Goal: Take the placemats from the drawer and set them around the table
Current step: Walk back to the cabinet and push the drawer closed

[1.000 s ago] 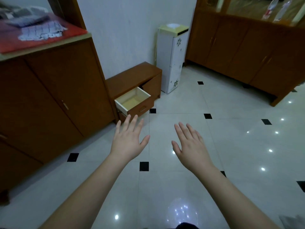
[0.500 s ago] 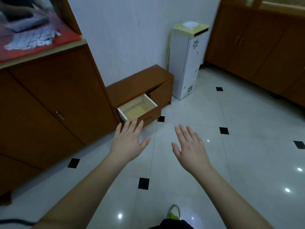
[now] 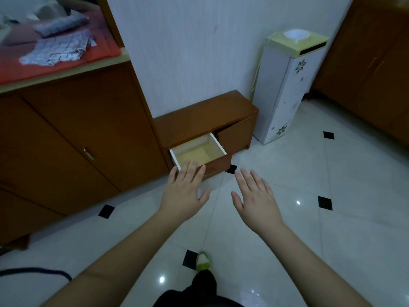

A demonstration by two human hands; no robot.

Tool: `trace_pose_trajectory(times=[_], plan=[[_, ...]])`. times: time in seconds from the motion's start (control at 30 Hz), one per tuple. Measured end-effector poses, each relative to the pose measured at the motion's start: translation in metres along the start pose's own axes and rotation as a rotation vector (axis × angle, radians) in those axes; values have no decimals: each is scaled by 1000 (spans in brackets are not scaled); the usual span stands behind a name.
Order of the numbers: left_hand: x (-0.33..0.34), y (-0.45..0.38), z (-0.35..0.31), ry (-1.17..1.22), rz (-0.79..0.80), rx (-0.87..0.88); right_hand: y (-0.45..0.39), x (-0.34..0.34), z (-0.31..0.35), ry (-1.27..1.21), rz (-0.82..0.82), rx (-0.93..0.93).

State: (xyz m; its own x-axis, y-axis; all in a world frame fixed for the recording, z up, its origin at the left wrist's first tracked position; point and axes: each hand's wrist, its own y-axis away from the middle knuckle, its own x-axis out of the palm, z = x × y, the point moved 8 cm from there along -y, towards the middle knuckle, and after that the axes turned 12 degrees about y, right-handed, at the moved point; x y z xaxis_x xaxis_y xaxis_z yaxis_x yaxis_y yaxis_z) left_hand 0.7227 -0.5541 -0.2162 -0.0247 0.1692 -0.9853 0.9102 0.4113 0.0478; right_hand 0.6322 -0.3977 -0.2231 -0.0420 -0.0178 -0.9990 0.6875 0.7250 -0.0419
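Note:
The drawer (image 3: 215, 145) of a low brown cabinet (image 3: 205, 117) stands pulled out at floor level; its pale inside looks bare, with no placemat showing. My left hand (image 3: 184, 191) is stretched forward with straight fingers, its fingertips in front of the drawer's near corner. My right hand (image 3: 254, 199) is spread flat beside it over the floor tiles and holds nothing. On the red-topped surface (image 3: 55, 67) at upper left lie grey checked cloths (image 3: 57, 50), one flat and one rolled behind it.
A tall brown cupboard (image 3: 73, 138) fills the left side. A white water dispenser (image 3: 285, 89) stands right of the low cabinet, brown cabinets (image 3: 376, 69) beyond it. My foot (image 3: 203, 261) in a green slipper is on the white tiled floor. A dark cable (image 3: 33, 272) lies at lower left.
I have moved closer to the open drawer, which looks larger and nearer. Both hands stay flat and outstretched; the left now overlaps the drawer's front corner.

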Motion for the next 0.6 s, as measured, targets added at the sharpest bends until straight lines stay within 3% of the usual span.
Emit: trace_pose_trajectory(times=[0.6], plan=[[28,-178,100,207,-51,-47,-220,38,17,99,11,-117]])
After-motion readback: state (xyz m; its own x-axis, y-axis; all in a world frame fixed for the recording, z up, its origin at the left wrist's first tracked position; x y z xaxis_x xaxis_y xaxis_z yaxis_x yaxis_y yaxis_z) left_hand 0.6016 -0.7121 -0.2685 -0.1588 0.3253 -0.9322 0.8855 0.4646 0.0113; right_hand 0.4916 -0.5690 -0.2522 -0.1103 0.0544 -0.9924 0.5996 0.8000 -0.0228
